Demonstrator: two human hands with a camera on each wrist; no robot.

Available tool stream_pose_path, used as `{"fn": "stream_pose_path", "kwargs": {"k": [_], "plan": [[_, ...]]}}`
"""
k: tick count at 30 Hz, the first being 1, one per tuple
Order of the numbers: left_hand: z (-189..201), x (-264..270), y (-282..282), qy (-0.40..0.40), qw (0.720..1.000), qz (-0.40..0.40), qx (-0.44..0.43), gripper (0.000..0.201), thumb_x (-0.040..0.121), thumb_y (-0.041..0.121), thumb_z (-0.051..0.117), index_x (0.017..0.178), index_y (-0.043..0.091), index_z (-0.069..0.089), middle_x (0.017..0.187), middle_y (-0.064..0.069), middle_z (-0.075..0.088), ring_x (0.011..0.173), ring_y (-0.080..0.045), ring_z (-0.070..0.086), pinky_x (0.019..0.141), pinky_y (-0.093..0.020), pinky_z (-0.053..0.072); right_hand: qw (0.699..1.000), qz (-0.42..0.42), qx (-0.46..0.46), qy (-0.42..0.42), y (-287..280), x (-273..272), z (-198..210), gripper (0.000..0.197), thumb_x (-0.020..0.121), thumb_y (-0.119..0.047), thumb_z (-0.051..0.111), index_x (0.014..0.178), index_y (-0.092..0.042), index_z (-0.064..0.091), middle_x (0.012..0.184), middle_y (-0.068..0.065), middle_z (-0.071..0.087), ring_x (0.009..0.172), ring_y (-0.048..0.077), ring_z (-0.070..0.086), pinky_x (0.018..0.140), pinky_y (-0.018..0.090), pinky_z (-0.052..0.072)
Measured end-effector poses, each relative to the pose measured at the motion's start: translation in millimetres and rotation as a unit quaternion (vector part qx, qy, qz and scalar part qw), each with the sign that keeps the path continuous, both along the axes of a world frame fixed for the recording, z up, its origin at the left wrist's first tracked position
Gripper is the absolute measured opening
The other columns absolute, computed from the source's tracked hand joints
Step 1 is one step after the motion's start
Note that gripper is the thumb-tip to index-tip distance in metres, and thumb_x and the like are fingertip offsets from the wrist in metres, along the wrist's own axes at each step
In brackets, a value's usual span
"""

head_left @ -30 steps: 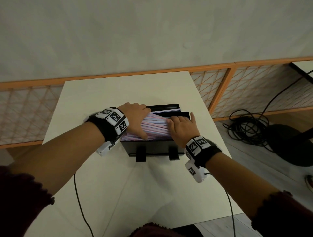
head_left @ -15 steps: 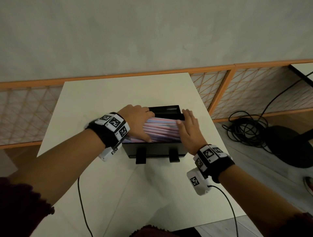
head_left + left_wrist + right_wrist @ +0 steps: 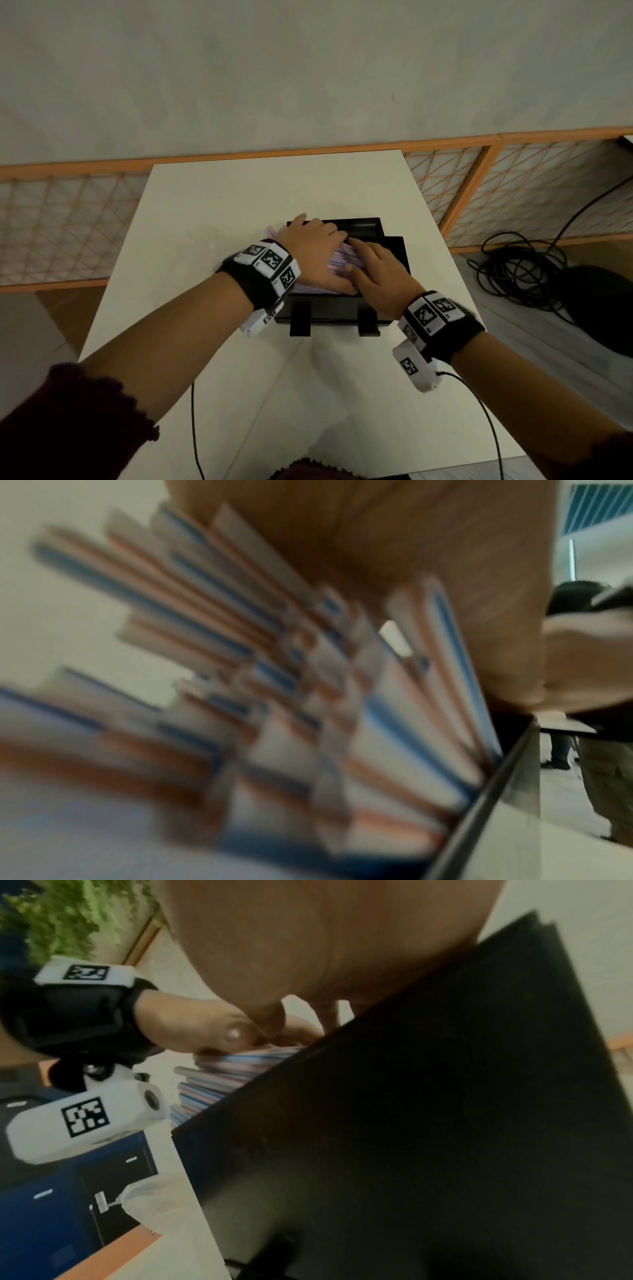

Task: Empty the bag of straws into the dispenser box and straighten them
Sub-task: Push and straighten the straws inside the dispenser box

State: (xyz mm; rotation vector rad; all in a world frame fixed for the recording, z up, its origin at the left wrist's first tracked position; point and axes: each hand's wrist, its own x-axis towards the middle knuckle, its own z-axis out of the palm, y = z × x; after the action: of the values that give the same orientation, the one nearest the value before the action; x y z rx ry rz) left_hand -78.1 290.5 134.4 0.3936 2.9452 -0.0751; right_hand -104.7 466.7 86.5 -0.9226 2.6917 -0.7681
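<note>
A black dispenser box stands mid-table, filled with a pile of paper-wrapped pink and blue straws. Some straw ends stick out past its left end. My left hand lies over the pile's left part, fingers spread, thumb on the near side. My right hand rests flat on the right part, its straight fingers touching the left hand. In the left wrist view the straws fan out, blurred, under my palm. The right wrist view shows the box wall and my left thumb on the stack.
The white table stands against an orange-framed lattice partition. A coil of black cable lies on the floor to the right. Thin cables hang from both wrist cameras. Something clear and crumpled shows at the table's edge.
My right hand has left the box's right end and slid onto the pile, up against the left hand. The left hand has shifted back and left, and straw ends now poke out on the left.
</note>
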Motion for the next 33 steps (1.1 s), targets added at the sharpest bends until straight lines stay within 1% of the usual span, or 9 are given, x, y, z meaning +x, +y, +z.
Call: {"fn": "stream_pose_path", "kwargs": {"k": [3,6,11,14,16,22,26,29,33], "plan": [[16.2,11.6,-15.7,0.069,0.994,0.027,0.077,0.104,0.068,0.088,0.026,0.145,0.020,0.028,0.149,0.000,0.034,0.138,-0.018,0.027,0.118,-0.047,0.010,1.000,-0.006,0.010,-0.007,5.4,-0.9,-2.6,0.074,0.085,-0.061,0.021,0.146,-0.019,0.029,0.145,0.004,0.038,0.134,0.022,0.034,0.112,0.038,0.029],[15.8,30.9,-35.7,0.145,0.942,0.093,0.286,0.085,0.080,0.074,0.029,0.144,0.017,0.032,0.149,-0.001,0.035,0.138,-0.015,0.029,0.116,-0.037,0.019,1.000,-0.003,0.003,0.000,4.8,0.2,-5.1,0.069,0.089,-0.057,0.022,0.146,-0.019,0.029,0.146,0.003,0.035,0.136,0.021,0.031,0.114,0.037,0.026],[-20.1,46.9,-62.9,0.150,0.703,0.352,0.599,0.076,0.085,0.060,0.024,0.145,0.016,0.032,0.152,0.002,0.032,0.137,-0.006,0.028,0.113,-0.025,0.018,0.999,0.001,0.029,0.022,3.3,4.4,-8.7,0.078,0.082,-0.065,0.009,0.147,-0.023,0.023,0.151,0.001,0.029,0.139,0.020,0.025,0.115,0.039,0.025],[-35.7,41.5,-42.4,0.090,0.627,0.406,0.658,0.053,0.096,0.059,0.022,0.133,0.029,0.046,0.133,-0.002,0.053,0.112,0.004,0.051,0.100,-0.023,0.040,0.996,0.023,0.075,0.033,-0.6,7.4,-7.9,0.081,0.080,-0.067,0.004,0.149,-0.025,0.016,0.155,0.000,0.022,0.144,0.019,0.018,0.118,0.038,0.018],[-44.5,33.5,-21.4,0.056,0.650,0.404,0.641,0.047,0.093,0.064,0.025,0.116,0.032,0.052,0.109,-0.006,0.061,0.088,-0.001,0.064,0.082,-0.027,0.053,0.995,0.034,0.087,0.030,-1.1,7.1,-6.9,0.083,0.079,-0.068,0.003,0.149,-0.026,0.014,0.156,0.000,0.019,0.145,0.018,0.014,0.118,0.038,0.015],[-47.9,29.6,-19.8,0.058,0.667,0.373,0.642,0.077,0.086,0.070,0.030,0.139,0.015,0.039,0.139,-0.007,0.046,0.125,-0.021,0.047,0.111,-0.043,0.032,0.992,0.049,0.114,0.024,1.0,6.7,-6.3,0.089,0.076,-0.076,0.000,0.149,-0.028,0.011,0.157,-0.001,0.017,0.145,0.019,0.013,0.119,0.039,0.015],[-18.4,33.6,-24.5,0.136,0.826,0.250,0.487,0.100,0.072,0.077,0.028,0.150,0.015,0.016,0.159,-0.004,0.014,0.145,-0.015,0.011,0.119,-0.035,0.011,0.993,0.040,0.107,0.012,0.6,7.8,-2.4,0.079,0.081,-0.070,0.008,0.149,-0.029,0.011,0.154,-0.001,0.020,0.142,0.020,0.019,0.116,0.038,0.018],[7.5,41.2,-14.3,0.088,0.979,0.069,0.168,0.118,0.065,0.089,0.036,0.151,0.014,0.006,0.160,-0.003,0.003,0.147,-0.017,-0.005,0.119,-0.048,0.004,0.994,0.038,0.103,-0.005,-2.8,8.0,0.8,0.083,0.079,-0.071,0.016,0.150,-0.027,0.011,0.150,-0.001,0.024,0.137,0.022,0.026,0.113,0.039,0.024],[0.5,40.5,-4.6,-0.013,0.995,-0.003,-0.096,0.124,0.064,0.087,0.045,0.151,0.011,0.000,0.160,-0.010,-0.001,0.147,-0.027,-0.004,0.116,-0.056,-0.001,0.993,0.029,0.087,-0.072,-7.4,-1.4,12.4,0.079,0.086,-0.061,0.047,0.149,-0.026,0.015,0.145,0.002,0.031,0.133,0.023,0.031,0.112,0.043,0.029]]}}
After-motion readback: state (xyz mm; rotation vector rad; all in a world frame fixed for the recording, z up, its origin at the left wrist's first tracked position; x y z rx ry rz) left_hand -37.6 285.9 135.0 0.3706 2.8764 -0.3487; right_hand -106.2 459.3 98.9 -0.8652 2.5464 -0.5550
